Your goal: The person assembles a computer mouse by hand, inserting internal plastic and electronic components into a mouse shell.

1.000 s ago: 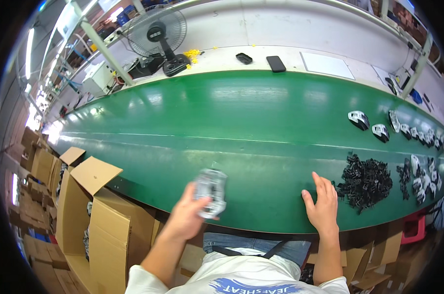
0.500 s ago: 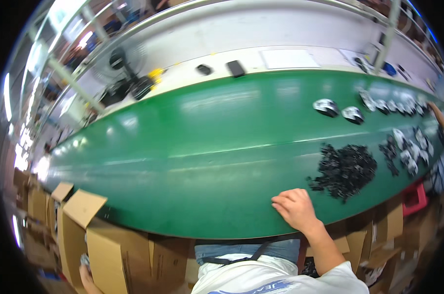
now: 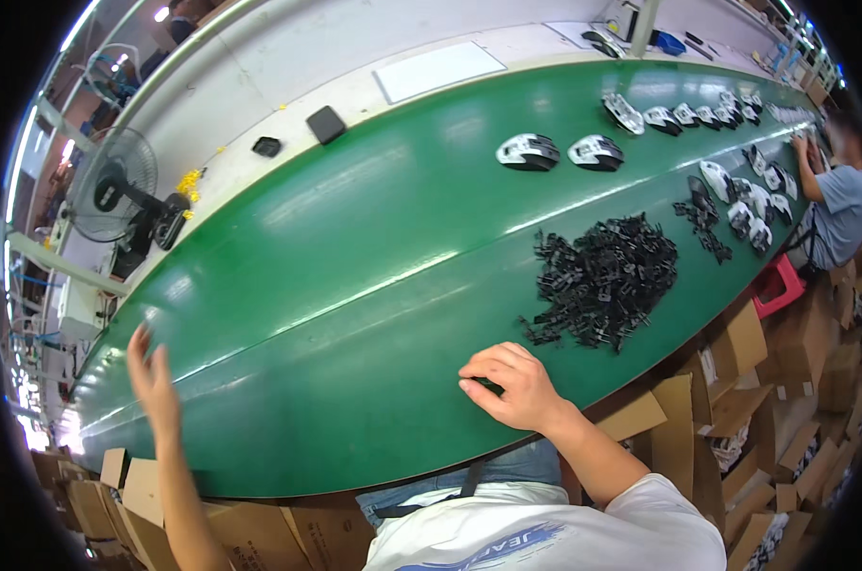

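Green, glossy worktop [image 3: 345,381] is carrying rounded white-and-black shells [image 3: 526,152] and a jagged black heap [image 3: 607,281].
At left, the left hand [image 3: 155,385], blurred, is hanging over the worktop, its grip spreading wide with nothing visible in it; brown cardboard boxes [image 3: 260,535] are standing below the near edge. Toward the middle, the right hand [image 3: 517,385] is curling its fingers toward the thumb, its grip narrow; whether it is pinching something small, I cannot tell. Two smooth shells are lying well beyond it; the heap of spiky, plastic-looking parts is lying nearer, to its right, apart from the fingers. Those parts are probably snagging one another, so pinching single ones from the edge should work better than digging in. Farther right, loose white pieces [image 3: 715,180] are lying scattered.
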`<state>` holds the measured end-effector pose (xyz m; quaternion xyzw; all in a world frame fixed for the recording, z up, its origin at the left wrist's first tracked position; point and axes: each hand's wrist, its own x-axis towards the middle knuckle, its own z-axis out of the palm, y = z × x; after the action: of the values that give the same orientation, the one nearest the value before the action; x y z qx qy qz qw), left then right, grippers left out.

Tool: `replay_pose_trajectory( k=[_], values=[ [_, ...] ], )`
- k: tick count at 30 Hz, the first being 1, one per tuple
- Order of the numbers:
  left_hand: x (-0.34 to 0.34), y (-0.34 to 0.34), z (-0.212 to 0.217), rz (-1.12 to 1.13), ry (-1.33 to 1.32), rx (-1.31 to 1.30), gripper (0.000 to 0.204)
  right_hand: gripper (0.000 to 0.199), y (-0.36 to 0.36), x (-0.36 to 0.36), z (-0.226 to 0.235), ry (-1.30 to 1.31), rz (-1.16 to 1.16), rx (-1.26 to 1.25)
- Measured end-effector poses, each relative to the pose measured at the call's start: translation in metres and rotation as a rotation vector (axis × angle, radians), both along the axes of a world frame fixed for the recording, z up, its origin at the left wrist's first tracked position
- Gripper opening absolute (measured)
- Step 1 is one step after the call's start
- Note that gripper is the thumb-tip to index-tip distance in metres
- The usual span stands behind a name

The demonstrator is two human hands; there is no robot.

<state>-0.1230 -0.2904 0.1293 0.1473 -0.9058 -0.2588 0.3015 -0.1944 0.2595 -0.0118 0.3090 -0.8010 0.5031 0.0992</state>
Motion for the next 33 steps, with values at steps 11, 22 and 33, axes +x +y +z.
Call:
replay_pose_trajectory(
  k=[11,22,33],
  values=[
    [-0.388,0.436,-0.139,-0.856,-0.109,-0.139,0.075,0.012,-0.005,0.001,-0.005,0.019,0.055,-0.120],
    [-0.322,0.328,-0.126,-0.588,-0.294,-0.442,0.063,0.011,-0.004,0.009,-0.015,0.078,-0.102,0.086],
    [-0.024,0.250,-0.107,-0.551,-0.227,1.693,0.064,0.012,-0.025,0.031,0.044,-0.426,0.088,-0.260]
  ],
)
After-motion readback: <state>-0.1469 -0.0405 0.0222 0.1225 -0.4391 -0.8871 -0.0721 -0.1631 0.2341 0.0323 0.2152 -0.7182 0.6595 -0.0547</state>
